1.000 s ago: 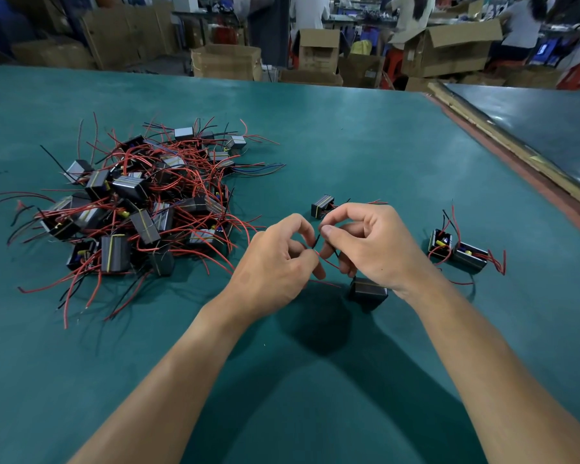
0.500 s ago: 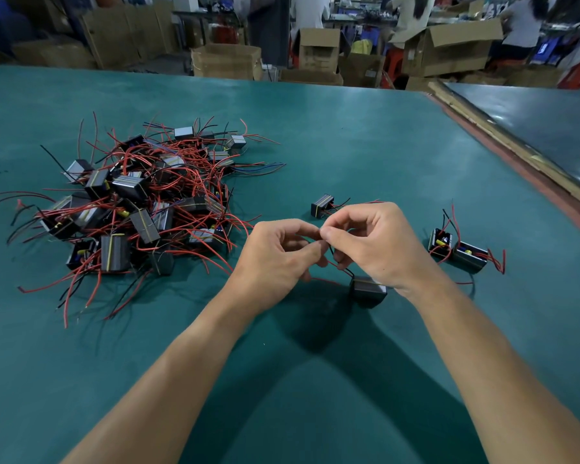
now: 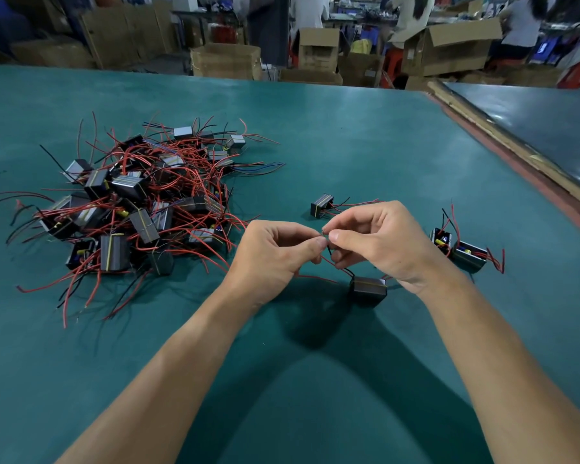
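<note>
Carefully now, my left hand point(image 3: 275, 259) and right hand point(image 3: 382, 244) pinch the wires point(image 3: 329, 262); tugging could tear them off the module point(image 3: 367, 289)

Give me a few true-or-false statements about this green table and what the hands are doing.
1. The left hand and right hand pinch thin wires between their fingertips. True.
2. The big pile of boxes and wires lies to the right of the hands. False: it lies to their left.
3. Most wires in that pile are red. True.
4. The table has a bare wooden top. False: its top is green.
5. Two small boxes lie to the right of the right hand. True.
</note>
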A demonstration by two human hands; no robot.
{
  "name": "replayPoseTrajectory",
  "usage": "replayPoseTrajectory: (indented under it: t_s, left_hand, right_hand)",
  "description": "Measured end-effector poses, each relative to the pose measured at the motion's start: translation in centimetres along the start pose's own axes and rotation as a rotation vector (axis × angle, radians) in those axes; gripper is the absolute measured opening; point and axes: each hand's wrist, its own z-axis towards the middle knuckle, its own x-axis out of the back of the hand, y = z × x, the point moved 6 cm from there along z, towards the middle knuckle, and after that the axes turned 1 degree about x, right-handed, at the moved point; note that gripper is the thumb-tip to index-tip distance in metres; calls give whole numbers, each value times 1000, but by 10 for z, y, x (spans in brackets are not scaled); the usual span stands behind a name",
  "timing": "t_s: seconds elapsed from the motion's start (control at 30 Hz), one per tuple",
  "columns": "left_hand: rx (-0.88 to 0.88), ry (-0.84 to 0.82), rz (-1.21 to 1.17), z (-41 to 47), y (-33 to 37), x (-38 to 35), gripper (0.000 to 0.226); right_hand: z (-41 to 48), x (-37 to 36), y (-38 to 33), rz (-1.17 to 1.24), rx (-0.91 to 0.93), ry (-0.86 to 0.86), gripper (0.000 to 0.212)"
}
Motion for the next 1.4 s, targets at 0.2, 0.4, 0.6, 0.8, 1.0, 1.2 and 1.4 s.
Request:
replayPoseTrajectory:
  t_s: [0.2,0.4,0.6,0.8,1.0,1.2,1.4]
  left_hand:
    - [5,-5,-21,0,0,0,15]
    - [4,-37,30,0,-1,0,11]
    - [-1,-68,23,0,-5,-3,10]
    - [-23,-70,89,2,-8,-5,11]
    - [-17,-61,66,1,-7,-7,12]
    - [-29,-42,85,2,-5,-7,13]
    - [-74,-87,167,-1,-1,-11,15]
  right_hand:
    - [-1,-2,-1,-13,-1,-27,20]
    - [-2,-1,-6,-44,47,-10,14]
    - [-1,-3,-4,-107,76,-16,17]
    - [0,-2,-5,-99,93,-16,19]
    - [0,1,-7,-76,86,-17,19]
    - [0,5,-7,-86,75,12,22]
    - [0,2,-8,-120,84,-10,28]
